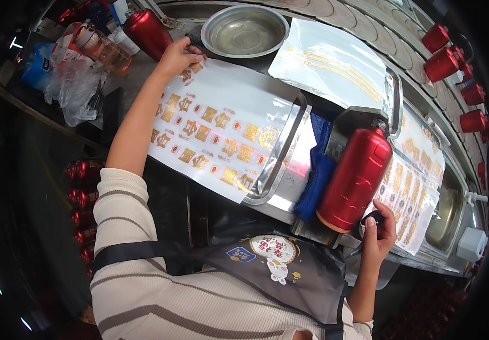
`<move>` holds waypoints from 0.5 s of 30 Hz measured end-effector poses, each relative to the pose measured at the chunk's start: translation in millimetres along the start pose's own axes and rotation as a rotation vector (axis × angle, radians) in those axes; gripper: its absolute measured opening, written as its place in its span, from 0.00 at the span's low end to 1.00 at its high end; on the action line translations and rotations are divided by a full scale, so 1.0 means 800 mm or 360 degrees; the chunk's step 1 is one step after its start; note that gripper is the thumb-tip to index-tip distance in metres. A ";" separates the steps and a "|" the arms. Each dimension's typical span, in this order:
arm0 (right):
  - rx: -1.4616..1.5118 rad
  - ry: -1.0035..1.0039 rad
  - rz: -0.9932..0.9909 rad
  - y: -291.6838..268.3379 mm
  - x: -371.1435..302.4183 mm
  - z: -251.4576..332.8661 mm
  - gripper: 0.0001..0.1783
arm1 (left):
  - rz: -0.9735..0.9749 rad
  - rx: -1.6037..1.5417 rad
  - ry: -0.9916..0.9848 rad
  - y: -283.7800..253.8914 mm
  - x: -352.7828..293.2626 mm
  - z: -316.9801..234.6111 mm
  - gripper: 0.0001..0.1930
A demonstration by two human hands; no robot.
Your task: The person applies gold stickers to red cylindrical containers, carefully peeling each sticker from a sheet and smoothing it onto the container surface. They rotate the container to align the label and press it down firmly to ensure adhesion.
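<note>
My left hand [180, 58] reaches far left, its fingers pinched together at the upper corner of a white decal sheet [230, 85]. Rows of gold characters and small red marks cover this sheet, which lies partly over a metal tray [279, 150]. At the right, my right hand [381, 233] is curled around a dark rounded thing [373, 219], mostly hidden by the fingers. Just beside that hand, a glossy red bottle [356, 178] lies tilted on a support with its neck pointing away. A blue cloth [316, 167] lies along the bottle's left side.
A metal basin [245, 32] stands at the back. Another sheet with gold strips [335, 59] lies to its right. More decal sheets [406, 198] lie beyond the bottle. A second red bottle [147, 34] and a plastic bag [74, 93] are far left. Red bottles [444, 63] line the conveyor.
</note>
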State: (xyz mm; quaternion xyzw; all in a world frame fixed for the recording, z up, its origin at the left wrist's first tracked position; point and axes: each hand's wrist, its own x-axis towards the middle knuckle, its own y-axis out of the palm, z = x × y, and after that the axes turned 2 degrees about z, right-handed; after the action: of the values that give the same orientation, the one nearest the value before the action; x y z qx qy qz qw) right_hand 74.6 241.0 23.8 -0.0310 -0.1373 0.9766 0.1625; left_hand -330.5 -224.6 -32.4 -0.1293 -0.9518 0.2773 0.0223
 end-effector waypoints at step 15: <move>-0.0849 -0.0727 0.0147 0.004 0.002 -0.003 0.52 | -0.0443 -0.0064 0.0371 0.021 -0.056 -0.042 0.16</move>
State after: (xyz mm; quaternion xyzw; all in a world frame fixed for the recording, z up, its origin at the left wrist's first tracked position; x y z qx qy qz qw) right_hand 72.6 239.5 20.3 0.1408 -0.4188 0.8944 0.0695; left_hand -279.2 -205.3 -11.7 -0.0279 -0.9568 0.2354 0.1682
